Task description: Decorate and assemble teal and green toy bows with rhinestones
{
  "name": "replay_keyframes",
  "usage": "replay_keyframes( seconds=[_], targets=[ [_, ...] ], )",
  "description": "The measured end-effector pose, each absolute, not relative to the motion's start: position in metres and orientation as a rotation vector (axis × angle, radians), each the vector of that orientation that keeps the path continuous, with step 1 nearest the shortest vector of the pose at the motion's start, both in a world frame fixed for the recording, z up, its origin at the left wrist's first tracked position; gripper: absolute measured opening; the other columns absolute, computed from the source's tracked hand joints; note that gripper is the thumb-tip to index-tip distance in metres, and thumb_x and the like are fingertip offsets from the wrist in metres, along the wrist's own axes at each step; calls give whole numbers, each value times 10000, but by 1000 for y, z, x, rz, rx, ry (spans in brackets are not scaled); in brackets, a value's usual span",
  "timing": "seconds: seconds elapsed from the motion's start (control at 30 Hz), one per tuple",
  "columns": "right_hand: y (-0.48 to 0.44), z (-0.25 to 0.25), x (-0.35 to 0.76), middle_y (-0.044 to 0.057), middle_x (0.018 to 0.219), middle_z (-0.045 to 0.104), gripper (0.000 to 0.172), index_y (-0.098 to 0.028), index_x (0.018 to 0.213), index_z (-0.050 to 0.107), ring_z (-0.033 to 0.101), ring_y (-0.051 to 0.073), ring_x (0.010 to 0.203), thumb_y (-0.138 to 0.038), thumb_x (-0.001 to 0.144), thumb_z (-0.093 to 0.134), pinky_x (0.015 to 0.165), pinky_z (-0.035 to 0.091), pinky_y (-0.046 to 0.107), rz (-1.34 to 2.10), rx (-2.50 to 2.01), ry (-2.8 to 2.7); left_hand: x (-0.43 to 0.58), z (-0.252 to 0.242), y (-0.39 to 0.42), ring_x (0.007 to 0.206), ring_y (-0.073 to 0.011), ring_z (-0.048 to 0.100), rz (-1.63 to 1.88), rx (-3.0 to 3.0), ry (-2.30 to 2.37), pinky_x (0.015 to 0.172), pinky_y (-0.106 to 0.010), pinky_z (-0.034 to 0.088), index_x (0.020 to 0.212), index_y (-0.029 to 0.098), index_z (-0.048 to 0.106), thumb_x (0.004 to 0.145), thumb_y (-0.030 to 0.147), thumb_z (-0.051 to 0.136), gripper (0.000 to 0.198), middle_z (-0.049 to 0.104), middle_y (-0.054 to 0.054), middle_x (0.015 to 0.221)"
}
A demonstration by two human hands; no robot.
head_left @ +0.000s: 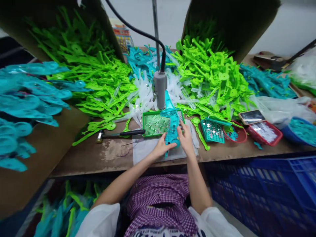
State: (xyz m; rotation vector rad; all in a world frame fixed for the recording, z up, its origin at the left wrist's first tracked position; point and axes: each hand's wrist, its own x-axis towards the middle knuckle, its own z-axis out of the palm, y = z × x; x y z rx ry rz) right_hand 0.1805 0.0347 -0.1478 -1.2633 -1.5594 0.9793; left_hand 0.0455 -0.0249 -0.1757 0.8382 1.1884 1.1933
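Both my hands grip a long teal plastic part (173,123) above the front of the table, its pointed end tilted away from me. My left hand (161,147) holds its near left side, the thumb across the lower end. On the right edge, my right hand (185,140) closes its fingers and thumb round the part. Just beyond it hangs a grey electric screwdriver (160,89) on a black cord, its tip near the part's far end. Under the part lies a green perforated tray (154,123) with small metal pieces in it.
A hammer (120,133) lies left of the tray. Lime-green plastic parts (214,79) pile up at the back. To the right stand a teal tray of metal discs (212,131), a red bowl (235,133), a phone (251,117) and a red basket (265,133). Teal parts (32,95) fill a carton at left.
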Motion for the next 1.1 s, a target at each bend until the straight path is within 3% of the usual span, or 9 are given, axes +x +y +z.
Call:
replay_keyframes(
  seconds=[0.07,0.17,0.3,0.57,0.63,0.73,0.9,1.1],
  targets=[
    [37,-152,217,115,1155,638,464,-172,1184,614,599,199,966,-501,869,523,854,484,345,787,-1352,-1567,42,-187,-19,911,-184,598,1191,922,1284,881,-336,468,1171,157,472,612,381,827,699,620,-65,1045],
    [46,-156,280,105,956,691,370,-162,976,691,610,211,876,-458,901,481,833,460,352,470,-1582,-1606,37,-196,-15,966,-213,595,1117,1111,1364,910,-366,465,1187,151,463,646,389,802,682,611,-86,1089],
    [72,-158,322,128,1014,671,316,-176,992,698,603,229,871,-366,917,456,777,433,346,214,-1804,-1866,39,-199,-16,1057,-253,584,1066,1305,1432,969,-395,436,1204,157,472,658,404,798,682,607,-104,1151],
    [107,-153,337,83,920,685,133,-182,886,664,615,206,793,-253,845,558,713,405,305,179,-1756,-2176,40,-206,-16,978,-226,616,1114,1221,1376,917,-363,471,1207,161,480,668,437,786,678,628,-93,1102],
    [112,-152,342,74,884,695,146,-174,927,654,616,200,763,-243,855,547,709,405,302,170,-1739,-2203,39,-208,-15,978,-223,613,1121,1226,1376,917,-364,471,1212,155,476,674,441,782,682,626,-95,1101],
    [118,-149,343,101,984,689,220,-161,1022,645,625,212,841,-236,905,475,723,408,301,76,-1674,-2335,39,-211,-16,979,-231,608,1099,1267,1420,907,-370,476,1201,148,477,665,450,787,688,626,-96,1095],
    [125,-143,338,117,997,666,283,-175,1029,661,622,232,859,-272,947,408,691,391,307,-57,-1704,-2632,42,-215,-17,1008,-241,607,1107,1329,1404,925,-377,481,1233,148,444,606,426,829,786,616,-99,1139],
    [130,-135,334,120,1019,663,263,-159,1034,662,621,220,885,-236,932,432,721,399,298,11,-1665,-2728,46,-216,-18,1003,-237,623,1113,1368,1431,906,-370,495,1264,159,417,686,386,769,714,621,-92,1145]
  ],
)
